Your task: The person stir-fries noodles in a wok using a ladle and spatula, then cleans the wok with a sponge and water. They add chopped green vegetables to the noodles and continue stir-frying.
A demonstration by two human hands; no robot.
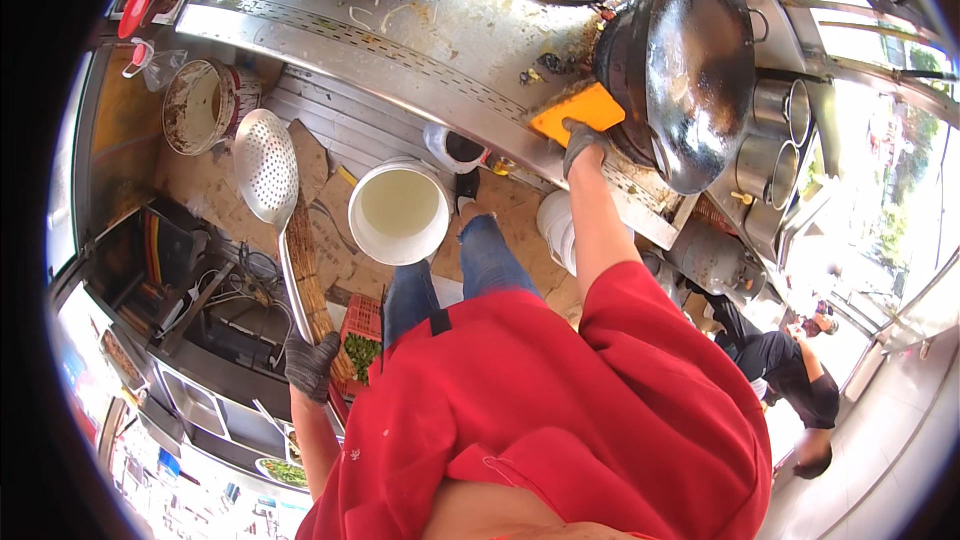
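Observation:
My left hand (311, 364), in a grey knit glove, grips the long metal handle of a perforated skimmer ladle (265, 165). A bundle of thin bamboo strips (307, 262) lies along that handle; whether my hand holds it too, I cannot tell. In my right hand (583, 146), also gloved, is a yellow-orange brush (581, 112) with dark bristles. The brush is at the slotted front edge of the stainless steel stove top (442, 37), which carries food scraps. Right beside it, a large wok (701, 67) stands tilted on its side by a burner.
A white bucket (399, 214) of cloudy liquid stands before my legs. Left of it is a stained tub (196, 106). Steel pots (769, 165) sit beyond the wok, with a gas cylinder (709, 259) below. Another person (787, 371) is at right. A red crate (361, 319) holds greens.

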